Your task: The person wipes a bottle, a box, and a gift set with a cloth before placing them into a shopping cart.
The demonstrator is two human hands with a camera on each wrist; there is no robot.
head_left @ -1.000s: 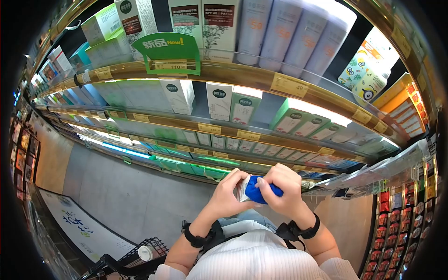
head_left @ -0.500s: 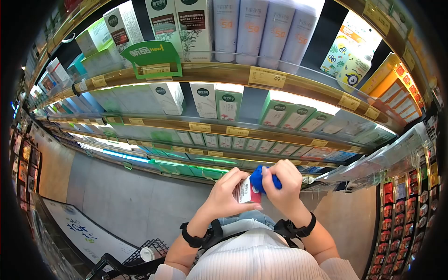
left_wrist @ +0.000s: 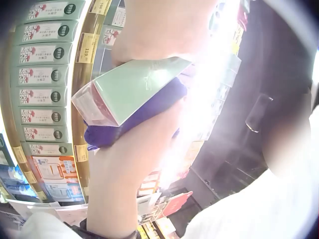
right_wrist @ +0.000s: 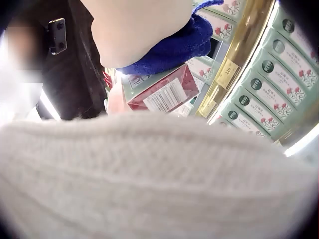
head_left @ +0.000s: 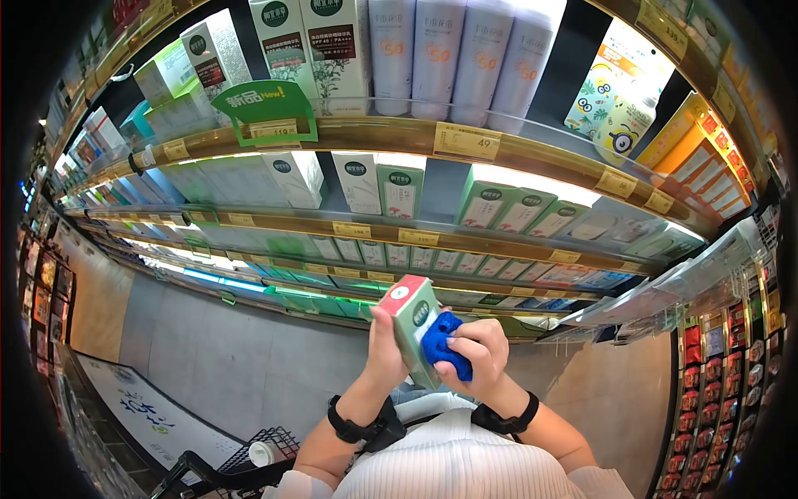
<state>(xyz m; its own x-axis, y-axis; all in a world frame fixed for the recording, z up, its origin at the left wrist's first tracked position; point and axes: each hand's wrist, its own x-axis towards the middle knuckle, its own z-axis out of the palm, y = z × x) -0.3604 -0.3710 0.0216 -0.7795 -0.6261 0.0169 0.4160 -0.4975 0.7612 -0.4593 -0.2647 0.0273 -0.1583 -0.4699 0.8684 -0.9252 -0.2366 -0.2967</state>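
Note:
A green carton [head_left: 413, 320] with a red end stands tilted in front of my chest, its dark round label facing up. My left hand [head_left: 386, 353] grips it along the left side, thumb near the red end. A crumpled blue cloth [head_left: 445, 345] lies against the carton's front face, bunched in the curled fingers of my right hand [head_left: 478, 353]. The left wrist view shows the carton [left_wrist: 144, 89] side-on, with the blue cloth [left_wrist: 144, 117] behind it. In the right wrist view, a barcode shows on the carton's red end [right_wrist: 169, 92], just under the cloth [right_wrist: 174, 52].
Shelves of boxed goods [head_left: 499, 204] and lilac spray cans [head_left: 436, 58] rise ahead, with price tags along their gold edges [head_left: 374, 137]. A black cart [head_left: 224, 478] holding a white-lidded cup [head_left: 262, 453] is at lower left. Red packages [head_left: 698, 399] hang at right.
The carton has turned from end-on to upright, showing its green front and red end. The right hand and cloth have moved from its end down onto its front face.

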